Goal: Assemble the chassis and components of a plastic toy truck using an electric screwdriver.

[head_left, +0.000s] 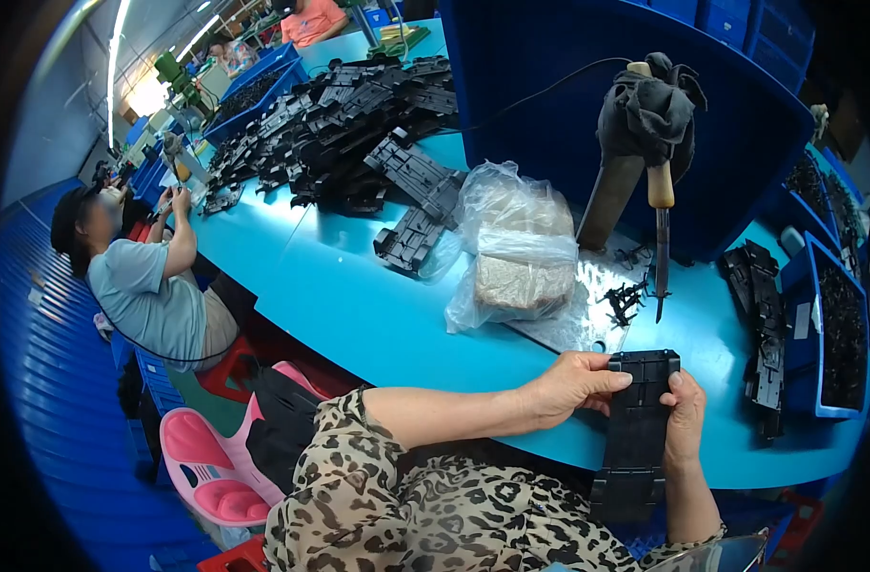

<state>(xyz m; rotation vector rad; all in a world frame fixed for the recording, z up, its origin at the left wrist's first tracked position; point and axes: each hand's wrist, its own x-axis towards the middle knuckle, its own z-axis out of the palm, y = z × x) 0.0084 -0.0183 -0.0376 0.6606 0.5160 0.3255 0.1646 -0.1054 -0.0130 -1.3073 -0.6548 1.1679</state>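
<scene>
Clear plastic bag [513,250] on blue table [359,305]; soldering iron [661,238] hanging; black parts pile [344,119] behind.

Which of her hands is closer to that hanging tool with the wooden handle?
The right hand, just. It grips the black plastic part almost directly below the hanging tool. The left hand holds the part's other side, farther left.

Long blue worktable [359,305]; blue floor [63,381]; bright ceiling strip light [119,48].
</scene>
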